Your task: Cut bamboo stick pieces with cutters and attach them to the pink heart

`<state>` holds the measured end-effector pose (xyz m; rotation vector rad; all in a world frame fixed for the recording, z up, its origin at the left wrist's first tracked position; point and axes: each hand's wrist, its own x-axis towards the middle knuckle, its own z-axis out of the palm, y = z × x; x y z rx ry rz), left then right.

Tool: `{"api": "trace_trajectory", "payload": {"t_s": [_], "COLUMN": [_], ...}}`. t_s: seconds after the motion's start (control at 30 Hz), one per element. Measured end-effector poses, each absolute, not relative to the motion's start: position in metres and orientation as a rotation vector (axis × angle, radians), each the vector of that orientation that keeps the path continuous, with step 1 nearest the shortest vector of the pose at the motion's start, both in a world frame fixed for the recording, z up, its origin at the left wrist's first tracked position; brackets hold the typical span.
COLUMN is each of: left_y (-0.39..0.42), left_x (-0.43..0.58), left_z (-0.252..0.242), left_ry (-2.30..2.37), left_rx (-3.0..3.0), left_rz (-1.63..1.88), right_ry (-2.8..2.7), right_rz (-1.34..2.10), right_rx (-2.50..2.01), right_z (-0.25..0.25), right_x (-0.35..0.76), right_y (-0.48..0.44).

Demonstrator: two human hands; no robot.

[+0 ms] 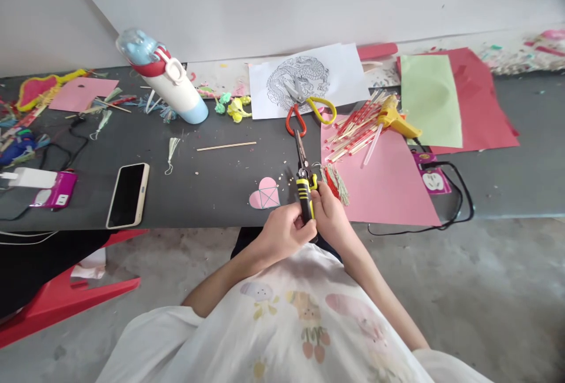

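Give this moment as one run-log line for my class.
left hand: on pliers | right hand: on pliers | heart: on table, left of pliers | scissors: beyond pliers

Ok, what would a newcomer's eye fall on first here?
Probably the black and yellow pliers, held in the left hand and right hand at front centre. Next, likely the blue-topped bottle at back left, then the scissors lying partly on the dragon drawing.
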<state>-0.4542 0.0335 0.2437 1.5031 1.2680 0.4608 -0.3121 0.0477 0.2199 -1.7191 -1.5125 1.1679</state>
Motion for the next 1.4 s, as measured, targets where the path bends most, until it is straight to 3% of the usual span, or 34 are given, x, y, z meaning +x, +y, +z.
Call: {"api": "trace_trajectory", "payload": {"t_s": [0.43, 0.73, 1.4], "left_y": [0.028, 0.037, 0.032], "left_x": [-0.462, -0.463, -0.458], "left_z": [0.250, 0.265, 0.272], "left_ry": [1.316, 1.290, 1.322], "left_rx": [1.386, 1.512, 1.684], "left_rz": [0.502, 0.346, 0.349], "right_ry": [-1.561, -1.284, -1.307], "right_rz": [1.189, 1.464, 1.453], "right_rx": [-1.688, -1.509, -1.444], "right_z": [0.203, 0.212, 0.213], "right_x": [-0.300, -0.296, -0.305], "right_y": [0.051, 0.054, 0.047]}}
